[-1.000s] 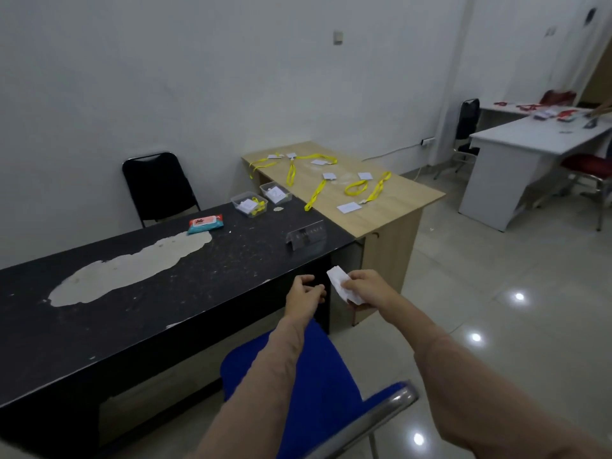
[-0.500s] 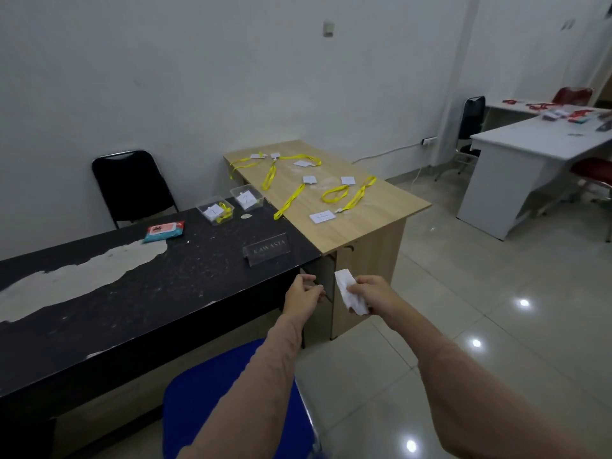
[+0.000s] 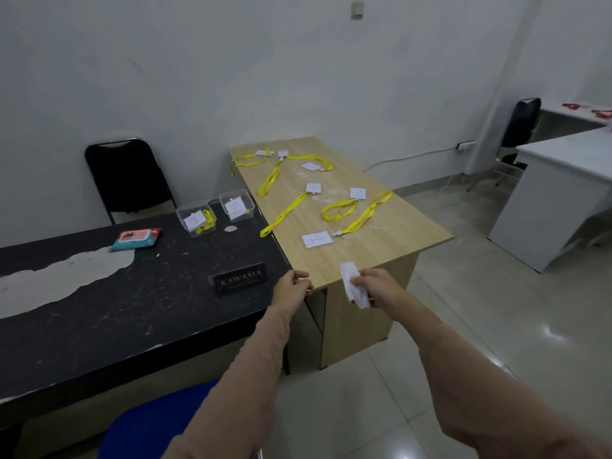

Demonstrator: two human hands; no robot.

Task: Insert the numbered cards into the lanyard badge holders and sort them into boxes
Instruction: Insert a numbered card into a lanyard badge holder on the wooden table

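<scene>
Most of the work looks still ahead. Far forward and left of the left hand (image 3: 293,288) stand two clear boxes: box 1 (image 3: 195,220) already holds a yellow lanyard, while box 2 (image 3: 235,205) shows only its number label, and whether anything else lies in it cannot be told. Ahead of both hands, several lanyards (image 3: 284,212) with their holders are spread over the desk (image 3: 407,236), unsorted, and a loose card (image 3: 317,239) lies just beyond the right hand (image 3: 371,286). The right hand pinches a small sheaf of white paper, probably cards (image 3: 347,276), held upright at the desk's near edge. The left hand is apart from it, to its left, fingers curled; whether it holds anything I cannot tell. Compared with half a second ago, the hands have reached the desk's near edge where they were short of it, the lanyards are closer ahead, and the grip on the cards is unchanged.
</scene>
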